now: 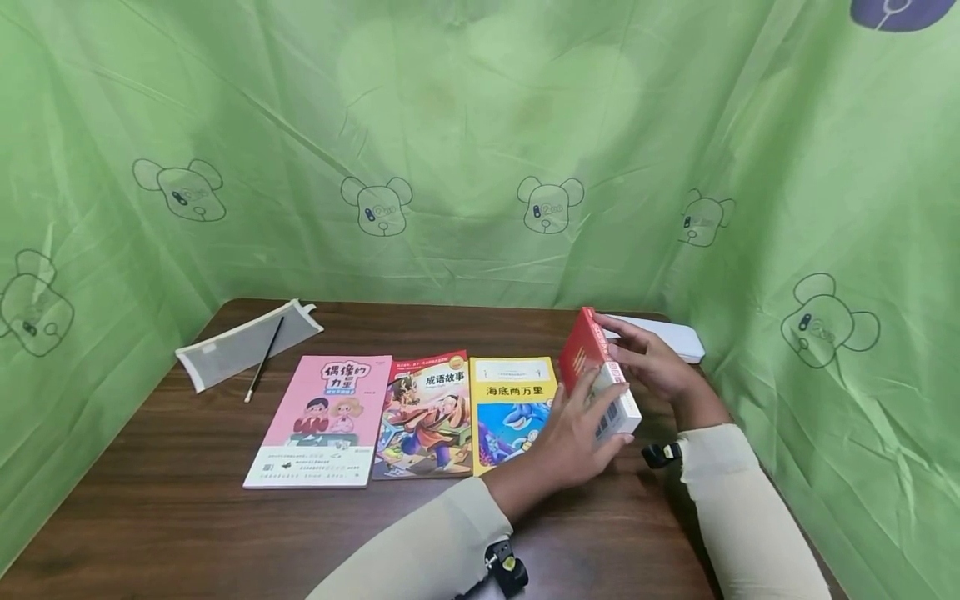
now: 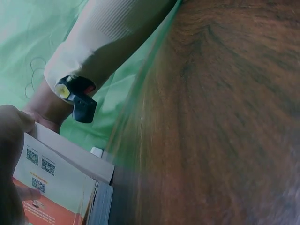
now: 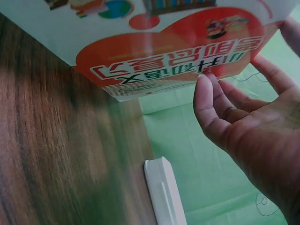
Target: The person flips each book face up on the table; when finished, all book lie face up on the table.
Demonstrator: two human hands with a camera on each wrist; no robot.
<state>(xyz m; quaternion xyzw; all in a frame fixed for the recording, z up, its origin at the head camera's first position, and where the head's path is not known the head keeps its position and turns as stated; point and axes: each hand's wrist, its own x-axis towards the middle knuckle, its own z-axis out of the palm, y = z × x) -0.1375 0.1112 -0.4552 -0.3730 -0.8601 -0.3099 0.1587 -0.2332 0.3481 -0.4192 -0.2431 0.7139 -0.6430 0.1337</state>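
Observation:
A thick red-and-white book (image 1: pixel 587 343) is tilted up over the right part of the table, held between both hands. My left hand (image 1: pixel 573 433) grips its near side, fingers spread across the white cover. On the far right side, the fingers of my right hand (image 1: pixel 648 362) hold the edge. In the left wrist view, QR codes show on the book's cover (image 2: pixel 51 173), with page edges beside it. The right wrist view shows a face of the book (image 3: pixel 164 56) with large lettering, and the thumb and fingers of my right hand (image 3: pixel 262 122) at its edge.
Left of the hands, a yellow book (image 1: pixel 513 412), a comic-style book (image 1: pixel 423 417) and a pink book (image 1: pixel 322 421) lie in a row. A mesh pouch (image 1: pixel 225 354) and a pencil (image 1: pixel 264 360) lie at back left. A white case (image 1: pixel 678 337) sits behind my right hand.

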